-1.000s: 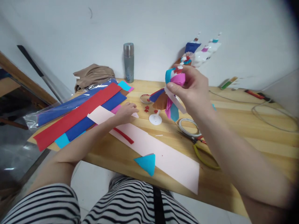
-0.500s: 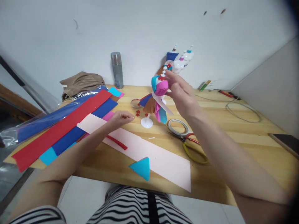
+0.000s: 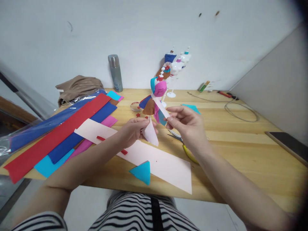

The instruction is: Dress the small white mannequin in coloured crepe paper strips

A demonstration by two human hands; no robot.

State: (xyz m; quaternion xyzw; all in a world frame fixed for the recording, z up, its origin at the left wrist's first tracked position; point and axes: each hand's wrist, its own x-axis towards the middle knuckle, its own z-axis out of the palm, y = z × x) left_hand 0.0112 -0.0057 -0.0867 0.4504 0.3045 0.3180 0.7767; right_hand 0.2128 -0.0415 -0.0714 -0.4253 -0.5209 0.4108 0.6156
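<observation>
A small doll (image 3: pixel 157 91) dressed in magenta, cyan, blue and brown paper stands on the wooden table (image 3: pixel 240 144). A pale pink strip (image 3: pixel 161 109) hangs from its waist. My right hand (image 3: pixel 186 123) pinches the lower end of that strip, just right of the doll. My left hand (image 3: pixel 133 128) holds a pale pink triangular paper piece (image 3: pixel 150 134) right under the doll, close to my right fingers. The doll's base is hidden behind my hands.
A long pale pink sheet (image 3: pixel 168 165) carries a cyan triangle (image 3: pixel 141 171) and red scraps. Red, blue and cyan sheets (image 3: pixel 60 128) lie left. Yellow-handled scissors (image 3: pixel 189 153) are under my right wrist. At the back: flask (image 3: pixel 115 73), brown cloth (image 3: pixel 77 85), more dolls (image 3: pixel 175 62), cable (image 3: pixel 240 110).
My right hand let go of the doll's top and dropped to pinch its hanging strip. My left hand picked a pink triangle off the table and brought it to the doll.
</observation>
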